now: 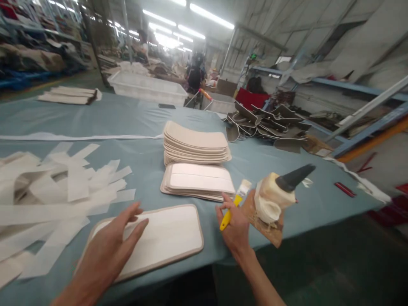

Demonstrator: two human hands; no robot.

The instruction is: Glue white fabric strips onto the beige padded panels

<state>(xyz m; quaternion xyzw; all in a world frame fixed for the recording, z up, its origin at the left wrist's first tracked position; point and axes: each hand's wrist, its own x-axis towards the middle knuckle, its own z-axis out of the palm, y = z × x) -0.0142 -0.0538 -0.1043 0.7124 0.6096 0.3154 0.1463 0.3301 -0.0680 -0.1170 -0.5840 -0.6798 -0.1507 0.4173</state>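
Note:
My left hand is over the left part of a flat panel with rounded corners, white inside a beige rim; its thumb and fingers are apart and nothing is in them. Whether it touches the panel I cannot tell. To the right, my right hand grips a paintbrush with a yellow handle, pale bristles pointing up and away. Just right of that hand, a cut-open whitish container with a black cone-shaped spout stands on a stained brown board. Beyond the panel lies a stack of white-faced panels.
Behind sits a taller stack of beige panels. Loose white strips cover the table's left side. Dark curved pieces are piled at the back right. A white plastic bin stands past the far edge, and a person is farther off.

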